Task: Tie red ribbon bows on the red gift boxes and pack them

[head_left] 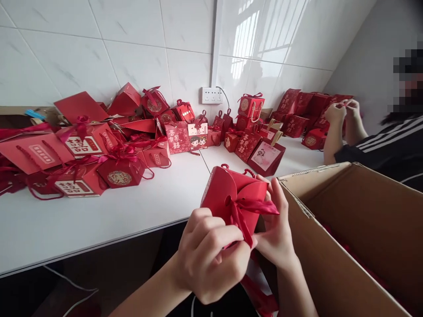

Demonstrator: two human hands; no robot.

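Observation:
A red paper gift box (216, 187) with petal-shaped top flaps is held up between my hands, past the table's front edge. Across its top runs a dark red satin ribbon (259, 205), knotted near the middle with loose tails. My left hand (214, 255) is closed in front of the box, its thumb and fingers pinching a ribbon tail. My right hand (276, 224) grips the box from its right side, fingers behind it and partly hidden. Twisted cord handles (249, 173) stick out at the box's far edge.
A white table (158, 198) carries piled red gift boxes (120, 174) on the left and more boxes (267, 156) further back. An open cardboard carton (317, 229) stands close on my right. Beyond it, a co-worker's hands (343, 112) hold something small. A socket strip (212, 95) is on the tiled wall.

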